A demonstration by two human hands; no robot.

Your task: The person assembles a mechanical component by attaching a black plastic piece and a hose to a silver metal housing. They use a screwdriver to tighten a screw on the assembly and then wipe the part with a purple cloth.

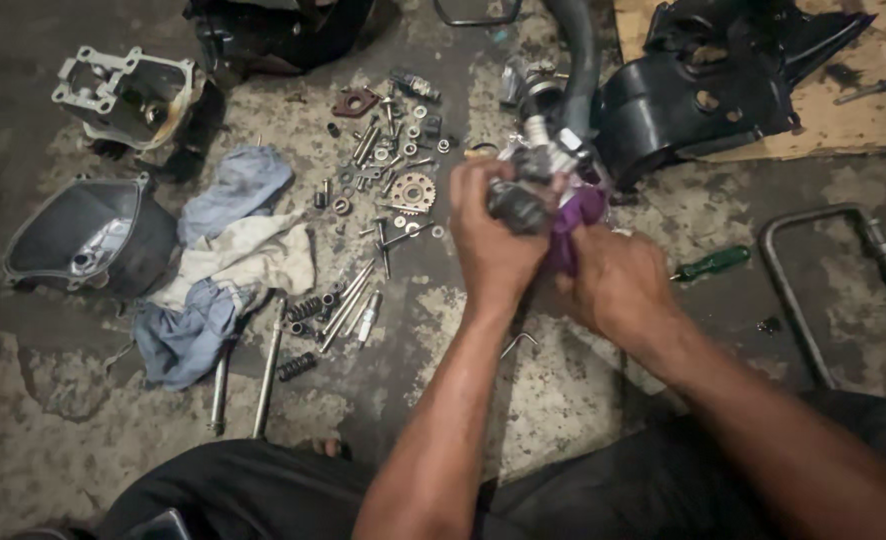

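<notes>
My left hand [491, 240] grips a small metal engine part, likely a carburetor [535, 170], held above the concrete floor at centre. A black rubber hose [578, 60] runs up from it. My right hand [618, 280] presses a purple rag [575, 215] against the right side of the part. Both hands touch the part, which is partly hidden by my fingers.
Several bolts, washers, springs and a small sprocket [415, 190] lie scattered left of my hands. Blue and white rags [228, 260] lie further left, beside engine covers [88, 235] and a cylinder casting [128, 95]. A green-handled screwdriver [713, 263], a bent metal bar [813, 290] and black plastic panels [708, 85] sit right.
</notes>
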